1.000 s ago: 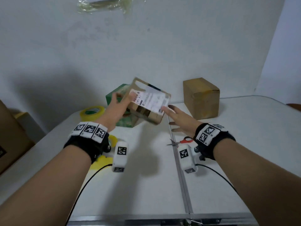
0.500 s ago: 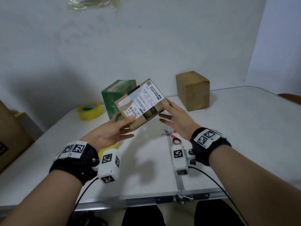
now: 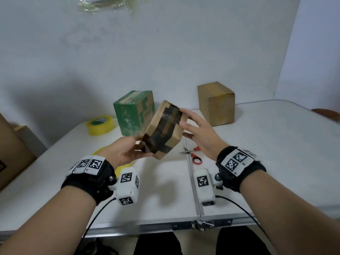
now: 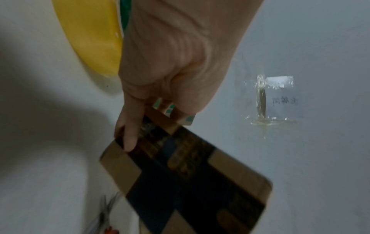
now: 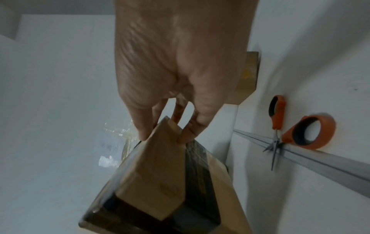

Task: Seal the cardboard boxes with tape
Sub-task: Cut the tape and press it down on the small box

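Left hand (image 3: 127,153) grips the tilted small box (image 3: 163,129) at its lower corner; right hand (image 3: 200,133) fingers touch its upper side; scissors (image 3: 193,155) lie beneath

Orange-handled scissors (image 3: 192,155) lie flat on the white bench (image 3: 276,144), blades across its metal centre seam (image 3: 193,181). Up on the wall (image 3: 165,52), a crumpled patch of clear plastic film (image 3: 108,4). A large brown carton (image 3: 11,151) stands off the bench's left edge.
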Demonstrator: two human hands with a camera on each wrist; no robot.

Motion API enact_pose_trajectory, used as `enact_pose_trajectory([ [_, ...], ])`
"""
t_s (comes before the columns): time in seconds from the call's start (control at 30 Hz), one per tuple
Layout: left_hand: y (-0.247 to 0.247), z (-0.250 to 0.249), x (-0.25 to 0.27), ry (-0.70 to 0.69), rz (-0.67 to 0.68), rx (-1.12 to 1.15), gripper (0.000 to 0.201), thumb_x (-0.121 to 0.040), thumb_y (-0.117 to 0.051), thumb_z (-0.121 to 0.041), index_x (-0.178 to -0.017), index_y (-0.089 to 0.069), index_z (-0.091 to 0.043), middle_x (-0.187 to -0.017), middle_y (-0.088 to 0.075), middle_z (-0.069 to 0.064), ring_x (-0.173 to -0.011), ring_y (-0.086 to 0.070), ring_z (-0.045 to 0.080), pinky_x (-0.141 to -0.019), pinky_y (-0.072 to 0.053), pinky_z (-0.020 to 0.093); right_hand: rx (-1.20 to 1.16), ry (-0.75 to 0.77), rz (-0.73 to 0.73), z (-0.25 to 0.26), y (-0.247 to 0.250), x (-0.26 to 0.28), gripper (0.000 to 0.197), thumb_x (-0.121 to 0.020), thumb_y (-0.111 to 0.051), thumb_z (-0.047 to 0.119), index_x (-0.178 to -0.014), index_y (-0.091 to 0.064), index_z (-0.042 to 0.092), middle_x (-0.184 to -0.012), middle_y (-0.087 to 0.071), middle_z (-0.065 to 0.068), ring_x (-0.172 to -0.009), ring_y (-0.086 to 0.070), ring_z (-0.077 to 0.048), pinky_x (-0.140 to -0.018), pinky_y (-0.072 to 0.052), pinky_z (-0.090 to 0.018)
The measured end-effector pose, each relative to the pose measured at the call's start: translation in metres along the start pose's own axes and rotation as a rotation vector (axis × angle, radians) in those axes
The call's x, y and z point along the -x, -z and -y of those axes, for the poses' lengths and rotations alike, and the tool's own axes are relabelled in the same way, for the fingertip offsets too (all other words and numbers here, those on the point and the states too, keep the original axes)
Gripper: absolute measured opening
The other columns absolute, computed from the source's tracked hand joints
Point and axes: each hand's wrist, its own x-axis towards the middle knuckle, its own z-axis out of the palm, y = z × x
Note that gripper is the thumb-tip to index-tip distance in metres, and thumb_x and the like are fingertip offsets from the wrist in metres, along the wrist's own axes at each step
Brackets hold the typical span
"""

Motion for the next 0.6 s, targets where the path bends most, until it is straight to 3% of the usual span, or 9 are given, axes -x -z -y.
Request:
enact_pose_trajectory([
  [0.07,-0.001,0.003,-0.006,-0.024,-0.052,0.01,0.022,-0.1,-0.048,-0.007,-0.115,-0.061,0.003,-0.116,-0.054,0.023,-0.1,-0.056,0.036,-0.065,-0.061,0.048,0.042,0.0,0.001,0.0,-0.002,0.0,0.043,-0.092,-0.067,0.02,-0.133,-0.057,0.033,-0.139,-0.052,-0.003,-0.113,-0.063,-0.018,-0.093,-0.053,-0.03],
  [0.2,-0.004,0.007,-0.006,-0.02,-0.069,-0.019,0.02,-0.1,-0.046,-0.005,-0.11,-0.059,0.005,-0.109,-0.052,0.023,-0.097,-0.054,0.035,-0.07,-0.059,0.051,0.065,0.03,0.014,0.007,-0.009,0.003,0.046,-0.091,-0.069,0.018,-0.132,-0.057,0.032,-0.138,-0.053,-0.003,-0.108,-0.065,-0.018,-0.081,-0.053,-0.018],
  [0.3,-0.005,0.007,-0.004,-0.029,-0.096,-0.046,0.021,-0.1,-0.045,-0.006,-0.111,-0.06,0.004,-0.105,-0.053,0.021,-0.092,-0.056,0.033,-0.07,-0.06,0.049,0.103,0.026,-0.023,0.008,-0.011,0.002,0.041,-0.09,-0.069,0.015,-0.126,-0.059,0.031,-0.137,-0.048,-0.002,-0.107,-0.065,-0.02,-0.087,-0.056,-0.023],
  [0.4,-0.004,0.004,-0.003,-0.083,-0.147,-0.138,0.021,-0.1,-0.05,-0.015,-0.113,-0.061,-0.002,-0.091,-0.063,0.014,-0.079,-0.064,0.027,-0.082,-0.059,0.047,0.22,-0.022,-0.274,0.005,-0.008,-0.001,0.028,-0.088,-0.07,0.014,-0.11,-0.054,0.022,-0.131,-0.045,-0.008,-0.106,-0.061,-0.018,-0.089,-0.057,-0.031],
  [0.47,-0.005,0.0,-0.001,-0.171,-0.169,-0.247,0.023,-0.1,-0.054,-0.023,-0.116,-0.058,-0.007,-0.094,-0.068,0.012,-0.082,-0.069,0.026,-0.081,-0.059,0.043,0.209,-0.174,-0.284,0.005,-0.007,-0.003,0.023,-0.093,-0.063,0.028,-0.112,-0.052,0.019,-0.125,-0.054,-0.009,-0.105,-0.061,-0.018,-0.09,-0.056,-0.035],
  [0.53,-0.007,-0.004,0.001,-0.279,-0.188,-0.33,0.03,-0.097,-0.059,-0.026,-0.122,-0.056,-0.01,-0.101,-0.069,0.01,-0.084,-0.069,0.021,-0.071,-0.061,0.035,0.106,-0.352,-0.174,0.004,-0.009,-0.003,0.051,-0.091,-0.055,0.055,-0.125,-0.049,0.018,-0.124,-0.062,-0.009,-0.109,-0.063,-0.022,-0.095,-0.052,-0.043],
  [0.6,-0.01,-0.008,0.001,-0.399,-0.214,-0.415,0.034,-0.094,-0.063,-0.025,-0.126,-0.056,-0.014,-0.108,-0.069,0.009,-0.087,-0.068,0.019,-0.069,-0.06,0.032,0.05,-0.439,-0.134,0.002,-0.009,-0.001,0.069,-0.086,-0.05,0.069,-0.13,-0.053,0.016,-0.12,-0.067,-0.008,-0.11,-0.064,-0.024,-0.098,-0.05,-0.046],
])
